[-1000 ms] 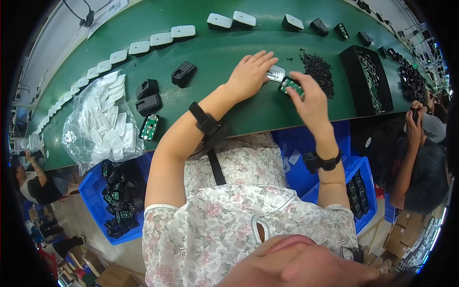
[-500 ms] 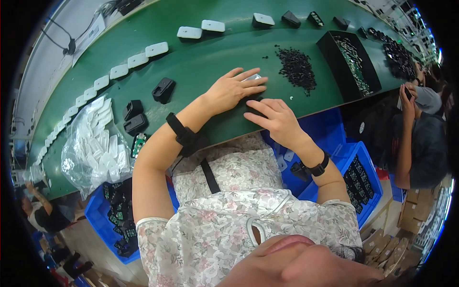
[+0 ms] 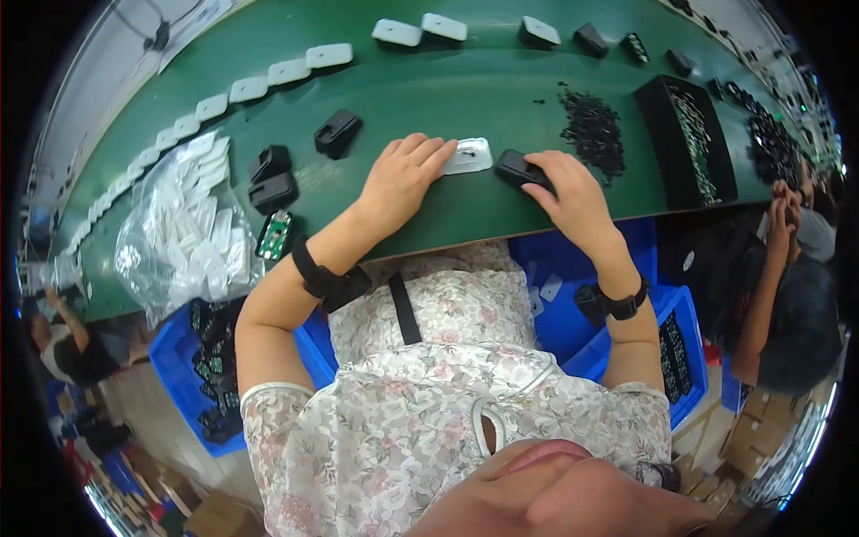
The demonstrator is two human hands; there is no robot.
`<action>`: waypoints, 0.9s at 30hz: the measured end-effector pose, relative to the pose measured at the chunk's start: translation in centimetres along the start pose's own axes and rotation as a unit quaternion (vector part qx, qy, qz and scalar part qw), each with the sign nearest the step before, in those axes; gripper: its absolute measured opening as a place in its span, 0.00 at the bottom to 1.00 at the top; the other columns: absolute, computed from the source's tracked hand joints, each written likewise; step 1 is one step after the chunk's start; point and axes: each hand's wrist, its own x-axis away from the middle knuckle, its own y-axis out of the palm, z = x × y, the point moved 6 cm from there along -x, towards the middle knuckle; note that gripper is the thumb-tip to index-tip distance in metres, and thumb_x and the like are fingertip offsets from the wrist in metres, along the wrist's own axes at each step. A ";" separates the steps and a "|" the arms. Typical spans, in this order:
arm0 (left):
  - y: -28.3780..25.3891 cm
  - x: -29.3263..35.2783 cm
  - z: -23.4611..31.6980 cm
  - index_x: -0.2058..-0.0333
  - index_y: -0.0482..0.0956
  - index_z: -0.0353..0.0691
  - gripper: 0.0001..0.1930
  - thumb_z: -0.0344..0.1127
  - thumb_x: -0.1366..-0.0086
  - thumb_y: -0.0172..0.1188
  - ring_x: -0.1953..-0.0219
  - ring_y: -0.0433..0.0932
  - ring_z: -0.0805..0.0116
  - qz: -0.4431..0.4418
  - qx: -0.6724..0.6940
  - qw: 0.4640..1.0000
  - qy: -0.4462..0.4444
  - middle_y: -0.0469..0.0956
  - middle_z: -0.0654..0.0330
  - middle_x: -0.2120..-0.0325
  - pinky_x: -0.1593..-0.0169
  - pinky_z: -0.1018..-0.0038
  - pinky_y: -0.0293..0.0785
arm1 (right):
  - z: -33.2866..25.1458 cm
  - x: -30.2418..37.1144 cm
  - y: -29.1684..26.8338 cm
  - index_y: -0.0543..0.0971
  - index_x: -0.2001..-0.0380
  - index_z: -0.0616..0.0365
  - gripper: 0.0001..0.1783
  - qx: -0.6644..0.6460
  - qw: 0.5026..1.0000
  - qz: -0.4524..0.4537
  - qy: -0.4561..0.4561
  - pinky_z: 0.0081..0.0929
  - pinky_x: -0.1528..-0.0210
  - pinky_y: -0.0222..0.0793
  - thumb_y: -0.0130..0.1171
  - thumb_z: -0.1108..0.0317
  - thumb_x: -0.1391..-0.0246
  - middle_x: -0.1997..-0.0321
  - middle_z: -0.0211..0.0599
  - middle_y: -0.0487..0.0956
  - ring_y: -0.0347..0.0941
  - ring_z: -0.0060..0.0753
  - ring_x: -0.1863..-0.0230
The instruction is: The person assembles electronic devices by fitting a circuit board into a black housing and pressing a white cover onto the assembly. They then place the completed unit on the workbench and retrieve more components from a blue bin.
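Observation:
My left hand (image 3: pixel 404 182) has its closed fingers on the left end of a white plastic cover (image 3: pixel 479 157), which lies on the green table with small dark bits on its face. Just to the right, my right hand (image 3: pixel 573 195) grips a black plastic housing (image 3: pixel 514 168) between thumb and fingers. Its underside is hidden. Beyond the right hand spreads a pile of small black parts (image 3: pixel 592 134). Left of my left hand stand a black housing (image 3: pixel 337 134) and two more housings (image 3: pixel 272 183), beside a green circuit board in a dark shell (image 3: pixel 275 235).
White-topped units (image 3: pixel 288 72) form a curved row along the green table (image 3: pixel 429 98). A clear bag of white covers (image 3: pixel 192 242) lies at left, a black box of metal-and-green parts (image 3: pixel 658 143) at right. Blue bins (image 3: pixel 170 358) flank my lap. Other people sit at both sides.
My hands have moved apart, uncovering the white cover between them. The right hand now shows the black housing in its grip. The whole view has shifted a little.

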 end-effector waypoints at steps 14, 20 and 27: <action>-0.1 -0.2 -0.5 0.40 0.62 0.40 0.35 0.29 0.48 0.65 0.50 0.71 0.55 0.093 0.138 0.982 -0.091 0.74 0.56 0.53 0.48 0.65 0.66 | -0.1 -5.9 0.1 0.76 0.52 0.60 0.22 -0.107 0.993 0.041 0.017 0.32 0.46 0.68 0.62 0.78 0.54 0.51 0.42 0.77 0.73 0.44 0.49; -0.6 1.8 -2.1 0.37 0.60 0.41 0.36 0.21 0.46 0.60 0.49 0.71 0.54 0.135 0.248 0.953 -0.106 0.72 0.55 0.49 0.45 0.65 0.67 | -1.5 -6.1 1.4 0.76 0.51 0.60 0.21 -0.150 0.988 -0.023 0.000 0.31 0.45 0.67 0.62 0.76 0.52 0.51 0.41 0.78 0.74 0.41 0.49; -1.8 2.3 -2.7 0.41 0.65 0.37 0.25 0.23 0.37 0.56 0.54 0.75 0.65 0.173 0.397 0.871 -0.233 0.73 0.54 0.49 0.51 0.72 0.74 | 0.5 -5.5 2.0 0.73 0.47 0.67 0.21 -0.493 0.853 0.014 0.174 0.24 0.46 0.67 0.58 0.75 0.44 0.51 0.41 0.77 0.74 0.31 0.50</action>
